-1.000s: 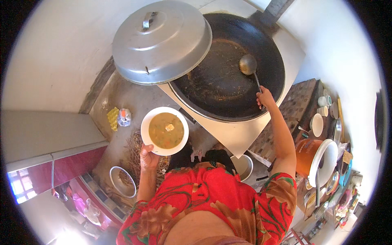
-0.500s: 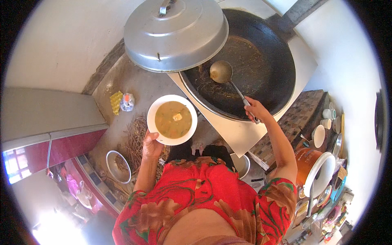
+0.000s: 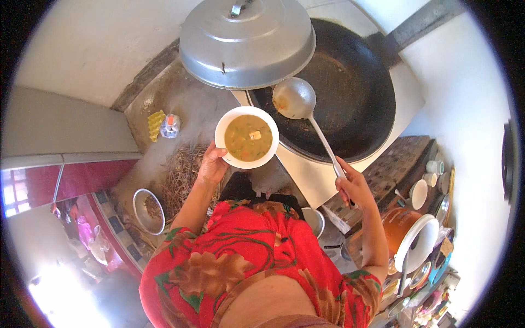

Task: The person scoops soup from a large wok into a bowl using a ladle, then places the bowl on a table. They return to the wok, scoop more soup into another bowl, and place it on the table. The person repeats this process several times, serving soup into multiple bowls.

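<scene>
My left hand [image 3: 212, 165] is cupped under the rim of a round white bowl [image 3: 246, 137], fingers closed on its near edge, holding it level just beside the stove. The bowl is already well filled with a yellow-brown soup that has pale and orange pieces floating in it; by my judgement it has room for perhaps one more helping, no more.

My right hand [image 3: 353, 187] is wrapped tight round the end of a long-handled grey metal ladle [image 3: 295, 99]. Its cup hangs out ahead of that hand, over the near rim of the wide black wok [image 3: 355, 93], just beyond the bowl and not touching it. I cannot tell how much is in the cup, only that brownish liquid streaks its side.

The wok looks nearly scraped out: dark bare metal with a thin brown film, so most of the soup seems to have been dished out. What is left, as I judge it, is emptying this ladle.

The big domed grey metal lid [image 3: 247, 41] leans farther out from my left hand, above the bowl.
</scene>
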The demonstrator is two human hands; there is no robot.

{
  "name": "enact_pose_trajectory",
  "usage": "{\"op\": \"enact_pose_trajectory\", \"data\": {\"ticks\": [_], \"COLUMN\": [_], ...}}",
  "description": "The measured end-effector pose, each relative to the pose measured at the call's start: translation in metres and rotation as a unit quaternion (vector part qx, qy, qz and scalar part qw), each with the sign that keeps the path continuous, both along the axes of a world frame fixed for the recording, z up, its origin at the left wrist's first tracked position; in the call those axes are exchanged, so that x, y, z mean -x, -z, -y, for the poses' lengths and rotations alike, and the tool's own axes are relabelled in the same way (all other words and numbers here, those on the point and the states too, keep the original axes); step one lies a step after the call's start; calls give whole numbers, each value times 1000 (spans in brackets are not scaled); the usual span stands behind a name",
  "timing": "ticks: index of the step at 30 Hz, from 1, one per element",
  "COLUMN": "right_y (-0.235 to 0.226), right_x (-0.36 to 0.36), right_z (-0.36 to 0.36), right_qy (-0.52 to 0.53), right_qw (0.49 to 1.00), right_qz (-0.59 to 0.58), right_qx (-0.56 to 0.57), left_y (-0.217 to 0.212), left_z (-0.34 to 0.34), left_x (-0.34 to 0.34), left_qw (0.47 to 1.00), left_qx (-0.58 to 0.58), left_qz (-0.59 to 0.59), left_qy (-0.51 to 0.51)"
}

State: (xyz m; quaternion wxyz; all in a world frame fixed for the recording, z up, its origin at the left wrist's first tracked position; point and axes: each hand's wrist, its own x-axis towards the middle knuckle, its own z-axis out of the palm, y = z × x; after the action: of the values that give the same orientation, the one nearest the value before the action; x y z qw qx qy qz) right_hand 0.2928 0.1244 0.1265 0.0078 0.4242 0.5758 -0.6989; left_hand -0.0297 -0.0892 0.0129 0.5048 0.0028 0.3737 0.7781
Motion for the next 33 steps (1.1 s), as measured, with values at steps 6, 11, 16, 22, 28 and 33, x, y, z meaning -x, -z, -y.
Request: {"op": "enact_pose_trajectory", "data": {"ticks": [6,11,16,22,28,33], "right_y": [-29,-39,-43,-49,-33,-34], "right_x": [-17,-22,-30,-29,-32,-31], "right_z": [26,45,52,54,39,38], "right_qy": [-8,-80,-138,-93,25,88], "right_qw": [962,843,747,759,843,882], "right_qz": [45,11,48,49,-47,-46], "right_qx": [-269,-531,-648,-643,-535,-460], "left_y": [-2,-24,-42,-62,-72,-76], "left_z": [-30,-64,-95,-112,-126,-130], "left_x": [-3,-2,0,-7,-16,-15], "left_qw": [999,996,994,991,994,991], "left_qx": [-22,-76,-106,-128,-107,-125], "left_qz": [-19,-30,-25,-15,-10,-1], "left_qy": [12,18,27,32,13,40]}}
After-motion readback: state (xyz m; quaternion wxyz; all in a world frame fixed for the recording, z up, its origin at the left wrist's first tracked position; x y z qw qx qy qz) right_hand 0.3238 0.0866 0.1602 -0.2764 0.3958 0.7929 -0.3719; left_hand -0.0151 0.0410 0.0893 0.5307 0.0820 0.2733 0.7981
